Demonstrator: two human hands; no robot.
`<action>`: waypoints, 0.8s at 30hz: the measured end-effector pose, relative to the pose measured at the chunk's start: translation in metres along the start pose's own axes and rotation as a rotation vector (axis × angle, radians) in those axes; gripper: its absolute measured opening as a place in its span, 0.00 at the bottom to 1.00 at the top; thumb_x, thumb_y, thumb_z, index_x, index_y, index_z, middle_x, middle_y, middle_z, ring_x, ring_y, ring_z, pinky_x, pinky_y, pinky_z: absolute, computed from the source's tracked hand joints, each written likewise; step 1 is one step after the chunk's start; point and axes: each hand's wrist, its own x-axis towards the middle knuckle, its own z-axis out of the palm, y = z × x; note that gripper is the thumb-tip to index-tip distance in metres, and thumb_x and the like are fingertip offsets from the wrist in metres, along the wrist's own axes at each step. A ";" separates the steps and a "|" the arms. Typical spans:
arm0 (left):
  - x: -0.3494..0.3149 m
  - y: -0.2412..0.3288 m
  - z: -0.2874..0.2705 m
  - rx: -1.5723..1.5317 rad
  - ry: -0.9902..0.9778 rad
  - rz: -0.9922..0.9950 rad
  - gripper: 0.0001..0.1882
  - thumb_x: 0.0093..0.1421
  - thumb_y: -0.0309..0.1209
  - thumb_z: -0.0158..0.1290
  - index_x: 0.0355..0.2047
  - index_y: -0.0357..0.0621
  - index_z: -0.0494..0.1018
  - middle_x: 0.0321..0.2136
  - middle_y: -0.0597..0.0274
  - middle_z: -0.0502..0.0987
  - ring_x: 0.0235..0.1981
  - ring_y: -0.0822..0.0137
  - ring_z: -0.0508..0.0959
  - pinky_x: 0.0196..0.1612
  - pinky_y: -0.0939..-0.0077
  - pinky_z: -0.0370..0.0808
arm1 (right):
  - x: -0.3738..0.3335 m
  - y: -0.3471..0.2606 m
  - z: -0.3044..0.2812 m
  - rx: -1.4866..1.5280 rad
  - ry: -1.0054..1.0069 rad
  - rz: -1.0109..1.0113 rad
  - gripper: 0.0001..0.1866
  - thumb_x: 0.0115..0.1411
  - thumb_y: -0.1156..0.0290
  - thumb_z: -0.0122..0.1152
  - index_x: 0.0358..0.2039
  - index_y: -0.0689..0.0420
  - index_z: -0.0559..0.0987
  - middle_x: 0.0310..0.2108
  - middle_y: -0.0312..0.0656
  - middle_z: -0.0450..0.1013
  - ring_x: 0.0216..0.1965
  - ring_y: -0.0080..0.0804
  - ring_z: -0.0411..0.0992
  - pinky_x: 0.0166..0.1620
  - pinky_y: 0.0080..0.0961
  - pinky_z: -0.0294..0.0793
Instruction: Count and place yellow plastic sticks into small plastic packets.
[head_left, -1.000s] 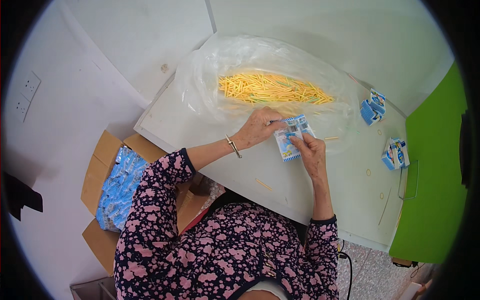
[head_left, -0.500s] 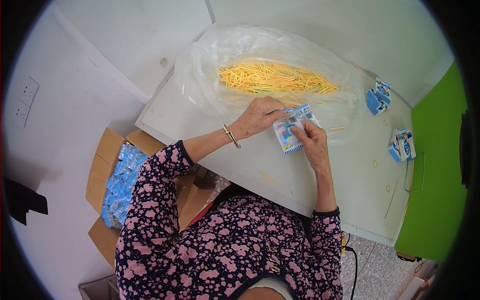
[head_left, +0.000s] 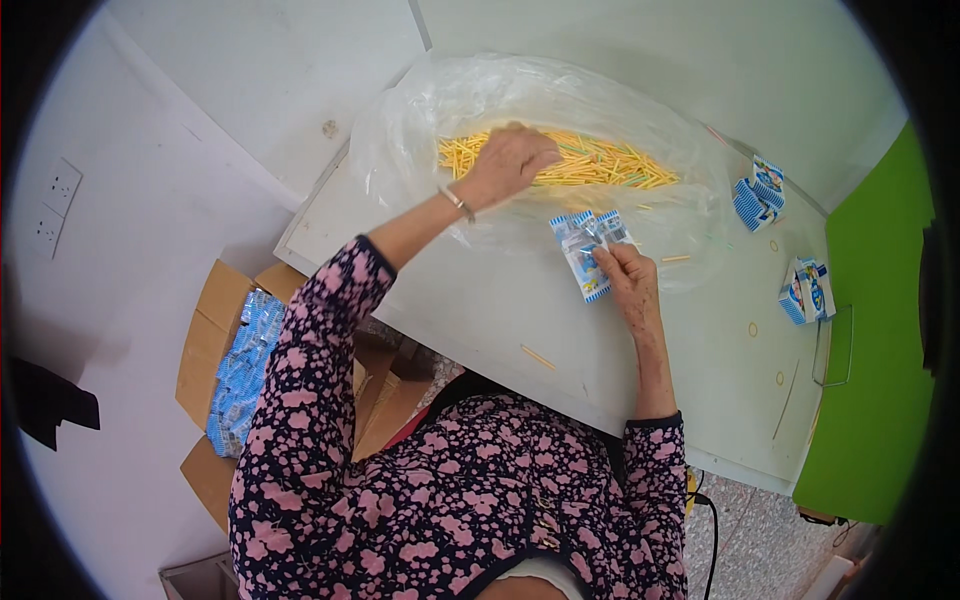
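Note:
My left hand (head_left: 508,165) is over the pile of thin yellow sticks (head_left: 610,163), which lies in a big clear plastic bag (head_left: 400,190). Its fingers point down and are partly hidden and blurred, so what they hold, if anything, does not show. My right hand (head_left: 632,285) pinches blue-and-white printed packets (head_left: 580,255), fanned out and overlapping, just in front of the bag. A few green sticks are mixed among the yellow ones.
An open cardboard box (head_left: 205,340) full of blue packets (head_left: 245,375) stands left of the table. On the table's right are folded blue-and-white packs (head_left: 757,200), another bundle (head_left: 806,292), rubber bands (head_left: 753,329) and a green panel (head_left: 870,370). A loose stick (head_left: 538,357) lies near the front edge.
My left hand has let go of the packets and moved up and left over the yellow sticks. The right hand keeps the packets in nearly the same place.

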 end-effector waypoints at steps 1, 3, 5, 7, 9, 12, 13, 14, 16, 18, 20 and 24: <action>0.007 -0.012 -0.003 0.311 -0.046 -0.006 0.08 0.55 0.33 0.49 0.30 0.42 0.74 0.31 0.60 0.74 0.35 0.62 0.70 0.41 0.70 0.66 | 0.001 0.004 -0.001 0.000 -0.001 -0.006 0.12 0.56 0.69 0.57 0.19 0.64 0.72 0.19 0.28 0.62 0.22 0.13 0.55 0.24 0.15 0.54; 0.010 -0.028 0.000 0.452 -0.129 0.060 0.09 0.52 0.34 0.51 0.30 0.42 0.74 0.32 0.61 0.73 0.38 0.63 0.69 0.43 0.68 0.64 | -0.002 0.008 -0.004 -0.097 -0.095 0.041 0.10 0.53 0.70 0.60 0.28 0.66 0.76 0.22 0.38 0.69 0.24 0.21 0.63 0.28 0.19 0.63; 0.008 -0.041 0.006 0.591 -0.216 0.126 0.11 0.49 0.35 0.53 0.30 0.42 0.74 0.34 0.62 0.72 0.40 0.63 0.67 0.45 0.66 0.62 | -0.004 0.005 -0.007 -0.073 -0.131 0.078 0.10 0.53 0.70 0.60 0.29 0.66 0.76 0.22 0.37 0.69 0.24 0.20 0.63 0.28 0.19 0.63; 0.011 -0.041 0.012 0.742 -0.379 0.127 0.14 0.44 0.36 0.54 0.30 0.42 0.74 0.35 0.62 0.70 0.43 0.61 0.65 0.46 0.63 0.60 | -0.005 0.005 -0.010 -0.054 -0.158 0.121 0.10 0.53 0.70 0.60 0.29 0.66 0.76 0.22 0.37 0.70 0.24 0.20 0.63 0.28 0.18 0.63; 0.018 -0.039 0.014 0.733 -0.445 0.090 0.13 0.44 0.34 0.52 0.30 0.42 0.74 0.34 0.60 0.70 0.42 0.61 0.66 0.46 0.62 0.59 | -0.005 0.009 -0.008 -0.005 -0.145 0.120 0.11 0.53 0.69 0.61 0.29 0.66 0.77 0.23 0.36 0.70 0.24 0.19 0.63 0.28 0.17 0.63; 0.024 -0.037 0.024 0.724 -0.492 0.080 0.12 0.44 0.31 0.49 0.31 0.42 0.74 0.34 0.58 0.71 0.42 0.61 0.66 0.47 0.62 0.58 | -0.006 0.010 -0.010 -0.029 -0.141 0.111 0.10 0.53 0.70 0.61 0.29 0.65 0.77 0.22 0.36 0.69 0.24 0.19 0.63 0.28 0.17 0.63; 0.023 -0.039 0.028 0.721 -0.471 0.111 0.12 0.46 0.30 0.48 0.32 0.42 0.73 0.34 0.57 0.71 0.42 0.61 0.67 0.48 0.62 0.58 | -0.005 0.009 -0.009 -0.026 -0.142 0.109 0.10 0.53 0.70 0.61 0.29 0.65 0.77 0.22 0.36 0.69 0.24 0.19 0.63 0.28 0.17 0.63; 0.021 -0.041 0.031 0.725 -0.472 0.111 0.12 0.46 0.30 0.48 0.32 0.42 0.73 0.34 0.57 0.71 0.42 0.61 0.67 0.48 0.62 0.58 | -0.004 0.009 -0.008 -0.022 -0.150 0.107 0.11 0.53 0.69 0.60 0.29 0.65 0.77 0.22 0.36 0.69 0.24 0.18 0.63 0.28 0.17 0.63; 0.018 -0.042 0.039 0.759 -0.486 0.125 0.11 0.48 0.27 0.45 0.33 0.41 0.72 0.34 0.58 0.71 0.43 0.61 0.67 0.49 0.61 0.58 | -0.004 0.009 -0.009 -0.018 -0.152 0.106 0.11 0.53 0.69 0.60 0.29 0.65 0.77 0.22 0.36 0.69 0.24 0.18 0.63 0.28 0.16 0.62; 0.015 -0.044 0.040 0.771 -0.464 0.149 0.11 0.49 0.26 0.45 0.32 0.41 0.71 0.34 0.58 0.72 0.43 0.61 0.67 0.49 0.61 0.58 | -0.003 0.007 -0.011 -0.006 -0.176 0.118 0.11 0.53 0.69 0.60 0.29 0.65 0.77 0.22 0.36 0.69 0.24 0.18 0.63 0.28 0.16 0.62; 0.012 -0.044 0.039 0.785 -0.439 0.175 0.10 0.49 0.25 0.44 0.32 0.40 0.71 0.34 0.58 0.72 0.42 0.61 0.67 0.49 0.60 0.57 | -0.004 0.010 -0.011 0.013 -0.170 0.125 0.11 0.53 0.69 0.60 0.29 0.66 0.77 0.21 0.36 0.68 0.24 0.18 0.62 0.28 0.16 0.61; 0.006 -0.044 0.032 0.822 -0.386 0.193 0.07 0.50 0.26 0.45 0.30 0.40 0.68 0.29 0.58 0.70 0.41 0.62 0.67 0.47 0.63 0.58 | -0.004 0.009 -0.009 0.042 -0.145 0.107 0.11 0.53 0.68 0.59 0.27 0.66 0.76 0.19 0.34 0.66 0.23 0.18 0.61 0.26 0.17 0.60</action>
